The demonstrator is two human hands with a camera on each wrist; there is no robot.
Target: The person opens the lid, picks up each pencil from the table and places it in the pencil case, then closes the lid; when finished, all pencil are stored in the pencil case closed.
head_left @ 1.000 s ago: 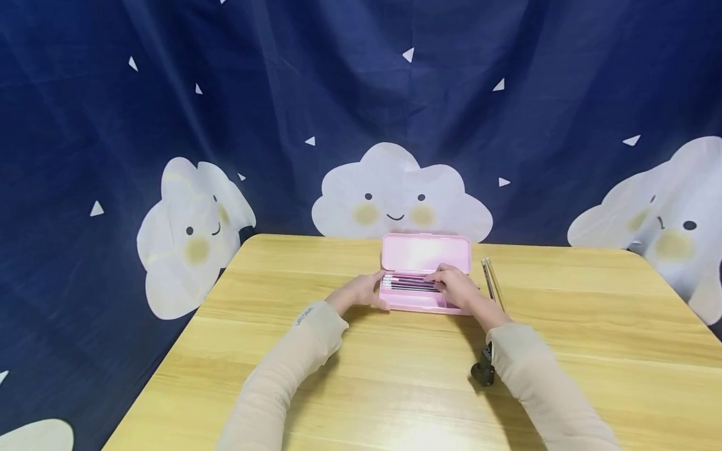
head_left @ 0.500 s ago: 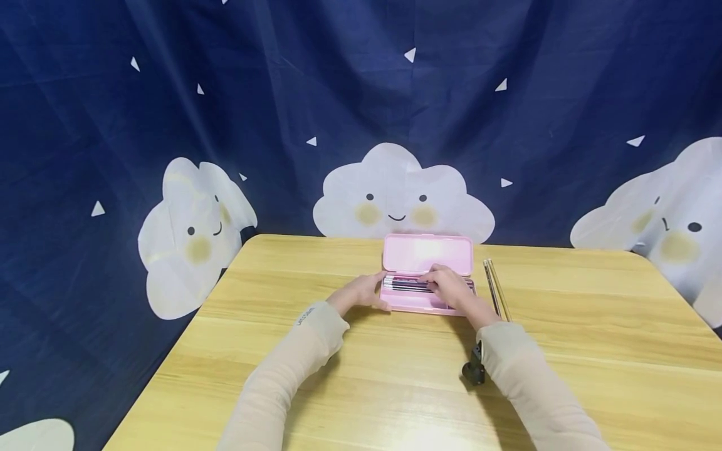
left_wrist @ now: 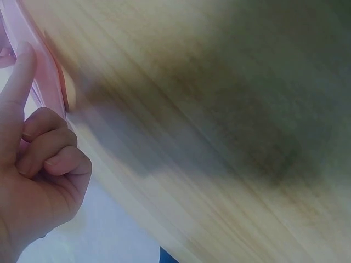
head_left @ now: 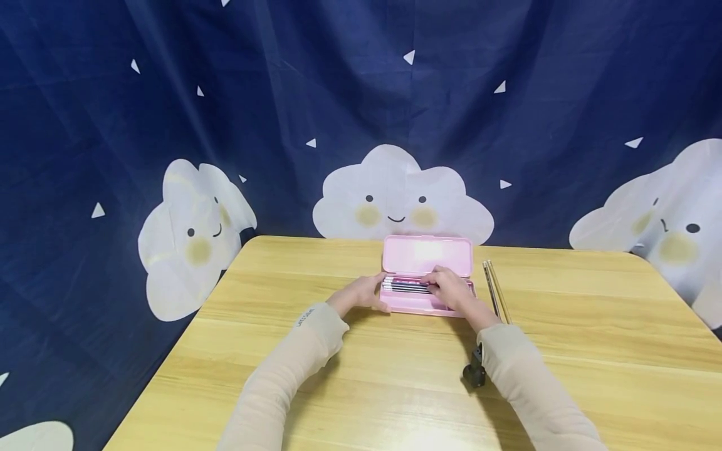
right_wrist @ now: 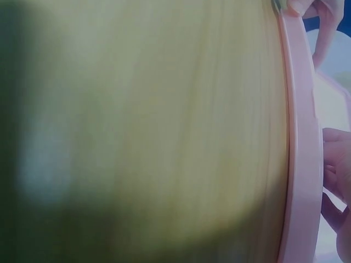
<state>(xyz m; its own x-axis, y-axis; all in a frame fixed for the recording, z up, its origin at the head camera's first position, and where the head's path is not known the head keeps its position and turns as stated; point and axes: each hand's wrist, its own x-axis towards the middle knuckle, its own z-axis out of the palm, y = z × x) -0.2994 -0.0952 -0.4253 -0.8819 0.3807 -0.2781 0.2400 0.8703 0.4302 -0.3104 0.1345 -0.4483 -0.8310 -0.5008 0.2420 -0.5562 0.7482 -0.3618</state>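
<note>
An open pink pencil case [head_left: 414,309] lies on the table, its lid [head_left: 427,255] tilted back. Several dark pencils [head_left: 402,287] with white ends lie side by side in its rear part. My left hand [head_left: 362,292] grips the case's left end; in the left wrist view the thumb [left_wrist: 22,71] lies along the pink wall and the other fingers are curled. My right hand [head_left: 452,290] reaches in over the right half, fingertips pinching at the pencils and covering their right ends. In the right wrist view, the case's front wall [right_wrist: 301,148] hides what these bent fingers [right_wrist: 334,145] hold.
Two loose pencils, one dark [head_left: 489,288] and one yellowish [head_left: 499,289], lie on the wooden table [head_left: 395,376] right of the case. A black camera mount [head_left: 474,369] hangs from the right wrist. A dark blue cloud-patterned curtain [head_left: 271,125] hangs behind the table.
My right hand has shifted slightly left along the pencils. A pencil tip that stuck out past the case's right side no longer shows there. The left hand stays at the left end.
</note>
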